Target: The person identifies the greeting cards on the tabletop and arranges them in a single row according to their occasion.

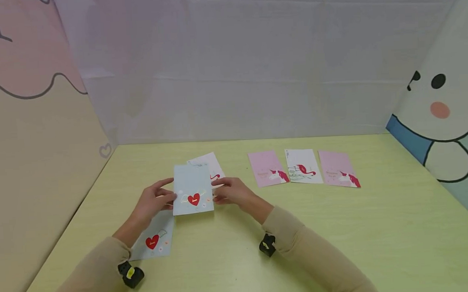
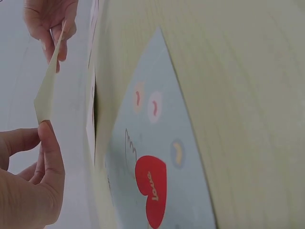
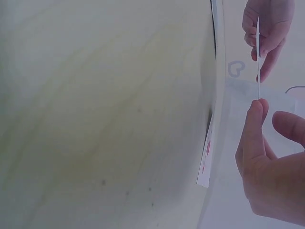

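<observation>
Between both hands is a light blue card (image 1: 192, 177) with a red heart, raised off the table and facing the head camera. My left hand (image 1: 152, 202) pinches its left edge. On the opposite edge, my right hand (image 1: 236, 193) grips it by the fingertips, one finger standing apart from the card in the right wrist view. A second blue heart card (image 2: 159, 129) lies on the table below the left hand, partly covered by the forearm in the head view. Behind the raised card, a white flamingo card (image 1: 218, 166) is partly hidden.
To the right on the pale yellow table (image 1: 302, 230) lie a pink unicorn card (image 1: 264, 164), another white flamingo card (image 1: 300, 160) and another pink unicorn card (image 1: 334, 163), in a row. A white cloth wall (image 1: 234, 75) closes the back, with printed panels at both sides.
</observation>
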